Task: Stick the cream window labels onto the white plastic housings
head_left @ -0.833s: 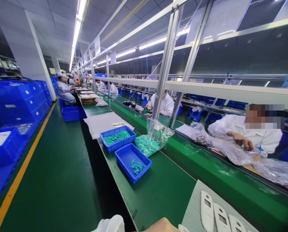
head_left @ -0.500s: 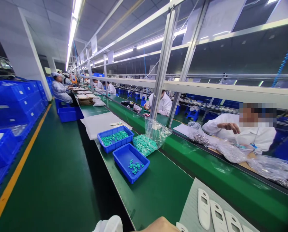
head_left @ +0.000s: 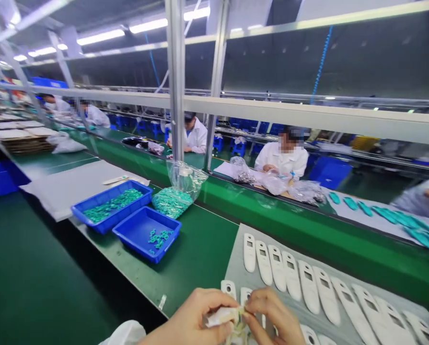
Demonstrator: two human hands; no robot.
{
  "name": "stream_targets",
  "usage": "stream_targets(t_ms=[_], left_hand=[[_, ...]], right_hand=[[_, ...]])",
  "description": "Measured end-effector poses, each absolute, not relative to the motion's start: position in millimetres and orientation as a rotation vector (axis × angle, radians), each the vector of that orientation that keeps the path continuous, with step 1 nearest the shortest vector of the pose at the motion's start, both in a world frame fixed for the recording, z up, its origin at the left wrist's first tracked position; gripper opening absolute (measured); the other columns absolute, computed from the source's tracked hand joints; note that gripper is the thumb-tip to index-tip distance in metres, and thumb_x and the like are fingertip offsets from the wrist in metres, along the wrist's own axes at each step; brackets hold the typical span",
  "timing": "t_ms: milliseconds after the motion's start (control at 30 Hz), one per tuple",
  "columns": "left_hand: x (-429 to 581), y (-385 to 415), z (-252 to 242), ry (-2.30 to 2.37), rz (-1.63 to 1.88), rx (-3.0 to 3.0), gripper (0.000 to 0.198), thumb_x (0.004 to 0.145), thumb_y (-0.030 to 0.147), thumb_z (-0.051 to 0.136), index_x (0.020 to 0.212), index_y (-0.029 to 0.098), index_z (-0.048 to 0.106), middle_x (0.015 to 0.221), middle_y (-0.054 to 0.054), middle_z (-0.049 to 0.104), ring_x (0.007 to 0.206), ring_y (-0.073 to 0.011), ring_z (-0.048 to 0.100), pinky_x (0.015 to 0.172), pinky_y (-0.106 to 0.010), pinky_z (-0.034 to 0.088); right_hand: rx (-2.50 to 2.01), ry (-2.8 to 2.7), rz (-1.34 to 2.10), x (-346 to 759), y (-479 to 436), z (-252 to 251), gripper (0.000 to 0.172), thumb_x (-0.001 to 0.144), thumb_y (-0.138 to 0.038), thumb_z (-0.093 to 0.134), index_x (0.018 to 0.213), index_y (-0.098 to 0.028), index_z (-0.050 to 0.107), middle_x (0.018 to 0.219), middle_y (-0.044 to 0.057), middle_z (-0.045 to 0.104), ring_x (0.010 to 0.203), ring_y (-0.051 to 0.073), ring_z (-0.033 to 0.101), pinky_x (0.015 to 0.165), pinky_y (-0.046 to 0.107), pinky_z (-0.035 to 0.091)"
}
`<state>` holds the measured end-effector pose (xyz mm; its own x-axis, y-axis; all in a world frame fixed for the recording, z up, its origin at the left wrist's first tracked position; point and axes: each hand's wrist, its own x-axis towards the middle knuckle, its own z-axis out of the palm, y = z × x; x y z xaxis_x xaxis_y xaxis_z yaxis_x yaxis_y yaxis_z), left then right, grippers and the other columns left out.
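My left hand (head_left: pixel 196 316) and my right hand (head_left: pixel 272 314) meet at the bottom centre, both closed. Thumbs and fingertips pinch a small, crumpled, pale yellowish-white piece (head_left: pixel 223 316) between them; its exact kind is blurred. Just beyond my fingers, white elongated plastic housings (head_left: pixel 291 277) with a round hole and a rectangular window lie in rows on a pale foam-like sheet (head_left: pixel 237 251). A few housings are partly hidden under my hands.
Left of the sheet stand a blue tray (head_left: pixel 128 239) with a few teal rings and a fuller blue tray (head_left: pixel 81 218). A clear bag (head_left: pixel 173 203) holds teal parts. Metal posts (head_left: pixel 176 81) rise behind. Across the green belt (head_left: pixel 228 199), a co-worker (head_left: pixel 284 155) in white sits.
The view has swung right, showing more of the housings. Both my hands are now in view with the pale piece; before, only part of a hand and a sleeve showed. The co-worker opposite has lowered a hand.
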<state>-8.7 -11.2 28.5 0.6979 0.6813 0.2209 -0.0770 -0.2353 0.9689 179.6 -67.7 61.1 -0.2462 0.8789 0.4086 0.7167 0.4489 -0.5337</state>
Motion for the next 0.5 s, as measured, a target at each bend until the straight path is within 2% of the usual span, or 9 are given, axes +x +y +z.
stream_targets(t_ms=[133,233,400,500], left_hand=[[-9,-16,29,0.511,0.810,1.617,0.025,0.078,0.025,0.053,0.100,0.018,0.063,0.085,-0.004,0.063,0.075,-0.0133,0.055,0.068,-0.018,0.041],[-8,-19,24,0.481,0.809,1.612,0.027,0.080,0.031,0.052,0.103,0.019,0.061,0.089,-0.005,0.062,0.078,-0.0143,0.056,0.069,-0.020,0.042],[-8,-22,25,0.458,0.802,1.646,0.029,0.082,0.038,0.052,0.101,0.019,0.062,0.086,-0.006,0.061,0.077,-0.0150,0.056,0.068,-0.022,0.042],[-8,-21,29,0.408,0.802,1.650,0.028,0.082,0.036,0.053,0.100,0.017,0.062,0.083,-0.006,0.059,0.073,-0.0140,0.055,0.066,-0.022,0.041]], right_hand=[[-1.364,-1.951,0.330,173,-72,67,0.010,0.079,-0.011,0.053,0.084,-0.020,0.052,0.073,0.002,0.056,0.068,0.013,0.056,0.059,0.023,0.046],[-1.398,-1.959,0.385,172,-75,68,0.015,0.079,-0.012,0.052,0.092,-0.020,0.055,0.075,0.003,0.055,0.069,0.013,0.056,0.058,0.023,0.046],[-1.439,-1.899,0.504,172,-77,70,0.008,0.080,-0.015,0.050,0.081,-0.019,0.057,0.075,0.003,0.054,0.071,0.014,0.055,0.061,0.024,0.045],[-1.462,-1.838,0.626,169,-78,74,0.007,0.080,-0.017,0.051,0.081,-0.019,0.057,0.075,0.003,0.054,0.072,0.014,0.055,0.062,0.024,0.044]])
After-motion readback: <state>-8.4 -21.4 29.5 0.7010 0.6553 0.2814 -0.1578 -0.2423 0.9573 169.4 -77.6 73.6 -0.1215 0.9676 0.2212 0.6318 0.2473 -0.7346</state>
